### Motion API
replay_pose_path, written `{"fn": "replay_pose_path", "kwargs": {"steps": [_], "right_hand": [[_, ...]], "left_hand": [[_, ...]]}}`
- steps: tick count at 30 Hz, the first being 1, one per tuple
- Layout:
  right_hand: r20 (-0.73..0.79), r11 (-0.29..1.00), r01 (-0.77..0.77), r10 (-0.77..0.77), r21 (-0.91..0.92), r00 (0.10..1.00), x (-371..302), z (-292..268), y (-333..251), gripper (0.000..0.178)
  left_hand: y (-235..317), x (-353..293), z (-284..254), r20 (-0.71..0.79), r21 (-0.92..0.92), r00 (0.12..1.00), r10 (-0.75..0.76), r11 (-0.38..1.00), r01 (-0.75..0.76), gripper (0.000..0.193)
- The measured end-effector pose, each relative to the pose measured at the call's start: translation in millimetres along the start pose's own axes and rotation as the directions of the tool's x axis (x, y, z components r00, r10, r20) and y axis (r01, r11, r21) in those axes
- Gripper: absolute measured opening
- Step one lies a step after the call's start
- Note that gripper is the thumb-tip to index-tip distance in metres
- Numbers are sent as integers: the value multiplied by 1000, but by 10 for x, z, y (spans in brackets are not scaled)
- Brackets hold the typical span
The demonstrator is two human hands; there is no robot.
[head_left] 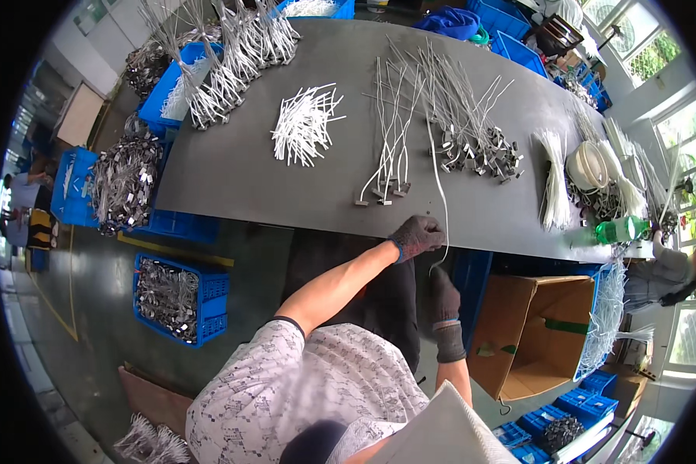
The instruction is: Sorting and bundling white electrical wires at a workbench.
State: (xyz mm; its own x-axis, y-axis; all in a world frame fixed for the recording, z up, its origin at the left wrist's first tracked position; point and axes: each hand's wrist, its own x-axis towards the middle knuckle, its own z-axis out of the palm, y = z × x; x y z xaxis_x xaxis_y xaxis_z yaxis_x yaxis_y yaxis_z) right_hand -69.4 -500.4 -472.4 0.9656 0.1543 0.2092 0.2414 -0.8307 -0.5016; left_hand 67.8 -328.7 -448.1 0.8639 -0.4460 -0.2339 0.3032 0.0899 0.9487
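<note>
My left hand, in a dark grey knitted glove, is at the table's front edge with its fingers closed on a long thin white wire. The wire runs up across the table and bends down past the edge. Below it, my gloved right hand pinches the wire's lower end; its fingertips are partly hidden. Beyond my left hand lie several wires with small metal-cased parts at their near ends. A larger bundle of similar wired parts lies to their right. A pile of short white tubes sits farther left.
Wire bundles line the table's far left. At right are a white tube bundle, a white bowl and a green bottle. An open cardboard box stands below the right edge; a blue crate of parts is on the floor.
</note>
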Motion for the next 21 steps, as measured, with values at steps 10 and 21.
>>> {"fn": "replay_pose_path", "kwargs": {"steps": [10,21], "right_hand": [[186,999,37,-44,40,982,-7,-207,-411,14],[-18,515,-209,400,831,916,795,-375,-795,49]], "left_hand": [[720,-133,-619,-527,-475,847,67,804,-359,23],[362,-401,-106,-93,-197,989,117,971,-133,26]]}}
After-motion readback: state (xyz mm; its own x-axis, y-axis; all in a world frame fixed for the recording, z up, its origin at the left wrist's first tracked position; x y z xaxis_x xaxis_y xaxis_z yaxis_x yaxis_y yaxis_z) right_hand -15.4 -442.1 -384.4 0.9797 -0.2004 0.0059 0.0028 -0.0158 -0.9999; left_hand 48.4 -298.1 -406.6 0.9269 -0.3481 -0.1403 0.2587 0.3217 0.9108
